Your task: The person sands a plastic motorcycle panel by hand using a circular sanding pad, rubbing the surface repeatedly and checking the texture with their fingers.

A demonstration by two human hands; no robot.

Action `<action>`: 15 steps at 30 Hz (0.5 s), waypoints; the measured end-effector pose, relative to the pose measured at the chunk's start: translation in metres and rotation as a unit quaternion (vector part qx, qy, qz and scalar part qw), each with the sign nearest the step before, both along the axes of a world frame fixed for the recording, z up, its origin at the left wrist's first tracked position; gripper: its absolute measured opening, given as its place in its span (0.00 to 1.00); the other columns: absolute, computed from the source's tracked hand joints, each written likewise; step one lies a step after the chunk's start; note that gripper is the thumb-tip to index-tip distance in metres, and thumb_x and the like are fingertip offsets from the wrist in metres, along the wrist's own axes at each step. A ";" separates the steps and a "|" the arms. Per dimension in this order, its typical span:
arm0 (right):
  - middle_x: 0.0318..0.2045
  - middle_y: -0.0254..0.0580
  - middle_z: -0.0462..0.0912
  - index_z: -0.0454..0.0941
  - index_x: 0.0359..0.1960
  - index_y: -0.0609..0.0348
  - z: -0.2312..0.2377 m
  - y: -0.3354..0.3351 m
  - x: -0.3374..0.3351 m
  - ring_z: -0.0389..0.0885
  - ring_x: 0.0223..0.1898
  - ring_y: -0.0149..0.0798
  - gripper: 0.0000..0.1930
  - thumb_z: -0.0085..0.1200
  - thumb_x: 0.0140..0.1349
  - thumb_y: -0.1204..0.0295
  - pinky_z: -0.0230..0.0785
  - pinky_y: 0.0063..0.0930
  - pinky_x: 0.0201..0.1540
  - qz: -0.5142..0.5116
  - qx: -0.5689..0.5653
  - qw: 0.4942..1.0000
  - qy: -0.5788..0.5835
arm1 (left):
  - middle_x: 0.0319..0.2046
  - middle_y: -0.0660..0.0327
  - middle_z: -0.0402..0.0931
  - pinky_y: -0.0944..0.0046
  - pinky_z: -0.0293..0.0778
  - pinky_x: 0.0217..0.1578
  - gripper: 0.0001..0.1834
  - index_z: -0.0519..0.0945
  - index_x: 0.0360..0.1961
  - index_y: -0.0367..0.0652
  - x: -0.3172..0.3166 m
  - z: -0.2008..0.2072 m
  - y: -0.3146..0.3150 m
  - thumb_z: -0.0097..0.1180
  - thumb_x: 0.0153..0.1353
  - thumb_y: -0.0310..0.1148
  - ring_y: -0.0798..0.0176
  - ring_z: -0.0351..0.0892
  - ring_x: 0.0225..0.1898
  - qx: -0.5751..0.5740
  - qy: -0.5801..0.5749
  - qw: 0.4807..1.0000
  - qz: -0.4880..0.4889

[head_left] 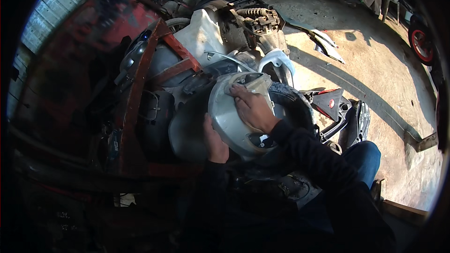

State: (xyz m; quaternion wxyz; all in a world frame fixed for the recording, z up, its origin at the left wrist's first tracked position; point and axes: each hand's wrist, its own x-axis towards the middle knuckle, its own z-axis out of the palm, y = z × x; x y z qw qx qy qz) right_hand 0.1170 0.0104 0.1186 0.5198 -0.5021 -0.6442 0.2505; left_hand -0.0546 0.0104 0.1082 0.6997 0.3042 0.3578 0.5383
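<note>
A grey, curved motorcycle fender (219, 105) lies in front of me, its rounded dark end toward the left and cut-outs toward the right. My right hand (253, 108) reaches across its top, fingers together and bent down onto the surface. Whatever lies under those fingertips, if anything, is too hidden to name. Against the fender's near left side rests my left hand (216, 141), fingers stretched and thumb side up, steadying contact along the edge. Just beyond the right hand, a black tire-like ring (293, 103) partly sits behind the fender.
A rusty red metal frame (140, 84) stands at the left. Behind are a white panel (206, 33) and a coil spring (253, 12). Black and red fairing parts (330, 105) lie on the concrete floor (375, 98) at right, near a long metal strip (356, 84).
</note>
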 end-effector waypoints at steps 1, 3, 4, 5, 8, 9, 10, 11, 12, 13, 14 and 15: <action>0.64 0.59 0.72 0.74 0.60 0.68 0.010 -0.003 -0.009 0.65 0.70 0.56 0.19 0.46 0.68 0.76 0.54 0.44 0.73 0.008 0.000 1.000 -0.002 | 0.61 0.56 0.72 0.57 0.64 0.65 0.29 0.70 0.63 0.40 -0.003 -0.001 0.004 0.38 0.76 0.52 0.59 0.71 0.63 0.000 -0.002 1.000 0.008; 0.63 0.62 0.73 0.75 0.58 0.71 0.024 -0.019 -0.025 0.66 0.69 0.58 0.19 0.43 0.68 0.76 0.56 0.42 0.73 0.128 0.135 0.982 -0.039 | 0.61 0.56 0.72 0.57 0.65 0.64 0.28 0.70 0.63 0.40 -0.006 -0.002 0.003 0.38 0.76 0.51 0.59 0.71 0.63 0.003 -0.007 1.000 0.028; 0.62 0.64 0.73 0.75 0.58 0.71 0.016 -0.013 -0.013 0.65 0.69 0.58 0.19 0.43 0.69 0.76 0.56 0.42 0.73 0.159 0.139 0.977 -0.025 | 0.60 0.57 0.73 0.57 0.65 0.63 0.27 0.70 0.63 0.39 -0.003 0.001 -0.003 0.38 0.75 0.49 0.59 0.71 0.63 0.018 -0.021 1.000 0.006; 0.62 0.64 0.73 0.75 0.58 0.71 0.007 0.000 -0.001 0.65 0.69 0.58 0.19 0.43 0.69 0.76 0.56 0.42 0.73 0.165 0.136 0.977 -0.029 | 0.60 0.57 0.73 0.57 0.65 0.63 0.27 0.70 0.63 0.39 -0.003 -0.001 -0.003 0.38 0.75 0.49 0.59 0.71 0.63 0.016 -0.026 0.999 0.010; 0.64 0.61 0.72 0.74 0.61 0.68 -0.004 0.021 0.019 0.63 0.72 0.54 0.21 0.44 0.68 0.75 0.51 0.45 0.75 0.121 0.021 0.992 -0.038 | 0.49 0.61 0.78 0.65 0.73 0.52 0.20 0.76 0.54 0.36 0.003 0.005 -0.007 0.62 0.63 0.33 0.67 0.78 0.50 0.085 0.120 0.988 -0.039; 0.64 0.61 0.72 0.74 0.61 0.68 0.001 0.011 0.006 0.63 0.72 0.54 0.21 0.44 0.68 0.75 0.51 0.45 0.75 0.132 0.020 0.990 -0.037 | 0.49 0.61 0.78 0.65 0.73 0.52 0.20 0.76 0.54 0.36 0.000 0.009 -0.009 0.62 0.63 0.33 0.67 0.78 0.50 0.082 0.120 0.989 -0.028; 0.64 0.61 0.72 0.74 0.61 0.68 0.013 -0.004 -0.008 0.62 0.72 0.55 0.21 0.44 0.69 0.75 0.51 0.45 0.75 0.173 0.066 0.981 -0.050 | 0.46 0.62 0.79 0.66 0.74 0.50 0.19 0.77 0.52 0.36 -0.005 0.013 -0.008 0.63 0.60 0.28 0.68 0.79 0.47 0.123 0.140 0.982 -0.036; 0.64 0.61 0.72 0.74 0.61 0.68 0.021 -0.010 -0.009 0.62 0.72 0.55 0.21 0.43 0.69 0.74 0.50 0.45 0.75 0.205 0.111 0.970 -0.070 | 0.44 0.63 0.80 0.68 0.74 0.47 0.20 0.78 0.51 0.35 -0.003 0.015 -0.006 0.63 0.56 0.23 0.70 0.79 0.44 0.165 0.152 0.973 -0.054; 0.64 0.61 0.72 0.74 0.61 0.69 0.012 0.000 0.003 0.62 0.72 0.56 0.21 0.42 0.69 0.75 0.50 0.46 0.75 0.225 0.141 0.963 -0.034 | 0.42 0.64 0.81 0.67 0.74 0.48 0.21 0.78 0.51 0.35 -0.007 0.014 -0.007 0.61 0.53 0.18 0.70 0.79 0.44 0.126 0.132 0.978 -0.099; 0.65 0.60 0.71 0.73 0.61 0.70 0.004 0.013 0.013 0.62 0.72 0.57 0.21 0.42 0.68 0.76 0.50 0.46 0.75 0.189 0.101 0.977 -0.009 | 0.42 0.64 0.81 0.67 0.74 0.48 0.21 0.78 0.51 0.35 -0.005 0.015 -0.006 0.61 0.53 0.18 0.70 0.79 0.44 0.123 0.131 0.979 -0.096; 0.65 0.60 0.71 0.73 0.61 0.70 -0.003 0.028 0.023 0.62 0.72 0.56 0.21 0.42 0.68 0.77 0.49 0.47 0.75 0.166 0.050 0.985 -0.008 | 0.42 0.64 0.81 0.66 0.74 0.49 0.22 0.78 0.51 0.35 -0.002 0.018 -0.004 0.61 0.52 0.18 0.70 0.79 0.44 0.101 0.124 0.980 -0.116; 0.66 0.60 0.70 0.73 0.61 0.70 -0.008 0.038 0.025 0.62 0.72 0.56 0.21 0.42 0.67 0.77 0.49 0.47 0.75 0.143 -0.001 0.990 -0.005 | 0.42 0.63 0.80 0.66 0.75 0.49 0.23 0.78 0.51 0.36 -0.004 0.020 -0.004 0.61 0.52 0.17 0.70 0.80 0.45 0.078 0.119 0.981 -0.135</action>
